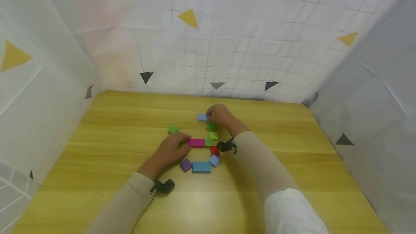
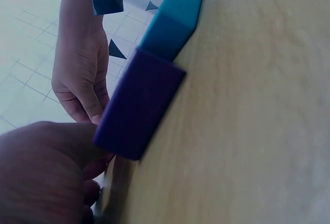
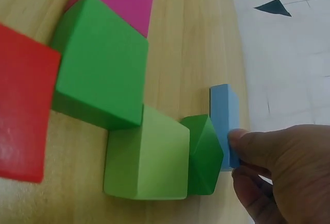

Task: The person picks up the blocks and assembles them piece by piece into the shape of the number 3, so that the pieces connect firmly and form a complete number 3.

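Note:
My right hand [image 1: 221,116] pinches the right end of a light blue block [image 1: 202,117] at the far side of the layout; in the right wrist view the thumb lies on that blue block [image 3: 225,126]. Just below it, a dark green block [image 1: 211,127] and a lime green block [image 1: 213,135] form a column. My left hand [image 1: 170,149] holds the left end of a magenta block [image 1: 196,143], thumb and forefinger on either side. A green block [image 1: 209,142] adjoins the magenta block's right end. The left wrist view mostly hides the left fingertips behind the purple block [image 2: 140,103].
Below lie a red block [image 1: 214,150], a tilted light blue block [image 1: 214,160], a larger blue block [image 1: 201,167] and a purple block [image 1: 186,165]. One green block [image 1: 173,129] lies apart on the left. The wooden table [image 1: 276,205] meets white sheet walls.

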A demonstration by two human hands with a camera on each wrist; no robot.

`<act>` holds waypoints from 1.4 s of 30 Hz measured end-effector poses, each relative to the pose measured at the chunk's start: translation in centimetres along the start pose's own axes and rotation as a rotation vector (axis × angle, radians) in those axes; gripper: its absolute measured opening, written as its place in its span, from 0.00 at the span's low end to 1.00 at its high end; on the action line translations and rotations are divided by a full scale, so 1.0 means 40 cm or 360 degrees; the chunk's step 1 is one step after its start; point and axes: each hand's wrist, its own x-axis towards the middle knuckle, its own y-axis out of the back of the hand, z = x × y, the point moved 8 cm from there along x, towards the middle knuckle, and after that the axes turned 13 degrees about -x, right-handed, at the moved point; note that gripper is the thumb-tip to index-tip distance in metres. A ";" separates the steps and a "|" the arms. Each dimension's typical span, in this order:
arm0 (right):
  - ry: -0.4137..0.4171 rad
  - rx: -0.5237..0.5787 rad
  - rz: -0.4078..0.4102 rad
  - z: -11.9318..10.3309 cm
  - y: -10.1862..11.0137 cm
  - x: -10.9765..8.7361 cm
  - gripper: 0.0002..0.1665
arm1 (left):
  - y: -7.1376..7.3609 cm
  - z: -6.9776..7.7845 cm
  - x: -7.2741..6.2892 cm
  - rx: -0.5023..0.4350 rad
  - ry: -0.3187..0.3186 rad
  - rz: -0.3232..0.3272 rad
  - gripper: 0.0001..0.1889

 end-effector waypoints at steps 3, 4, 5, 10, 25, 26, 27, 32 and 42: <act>0.0009 0.0001 -0.0010 -0.003 0.001 -0.002 0.14 | -0.001 0.002 -0.001 -0.0018 0.0008 -0.0004 0.19; 0.0012 0.0000 -0.0016 -0.005 0.001 -0.002 0.13 | -0.002 0.002 -0.001 -0.0017 0.0011 -0.0007 0.19; 0.0014 -0.0005 -0.0019 -0.006 0.002 -0.004 0.13 | -0.002 0.003 -0.001 -0.0019 0.0014 -0.0010 0.19; 0.0012 0.0004 -0.0039 -0.013 0.000 -0.002 0.14 | 0.004 0.007 -0.001 0.0004 0.0008 -0.0003 0.19; 0.0151 -0.0033 -0.0010 -0.057 -0.001 0.002 0.13 | 0.004 0.007 0.001 0.0025 -0.0025 -0.0004 0.19; 0.0162 -0.0039 -0.0012 -0.059 -0.001 0.001 0.13 | 0.005 0.008 0.002 0.0029 -0.0030 -0.0001 0.19; 0.0169 -0.0039 -0.0016 -0.060 0.000 0.000 0.13 | 0.006 0.009 0.002 0.0031 -0.0034 0.0002 0.19; 0.0197 -0.0031 -0.0032 -0.067 -0.003 -0.009 0.12 | 0.008 0.012 0.000 0.0013 -0.0029 0.0013 0.19; 0.0230 -0.0077 -0.0017 -0.072 -0.009 -0.020 0.12 | 0.005 0.009 0.002 0.0014 -0.0023 -0.0007 0.19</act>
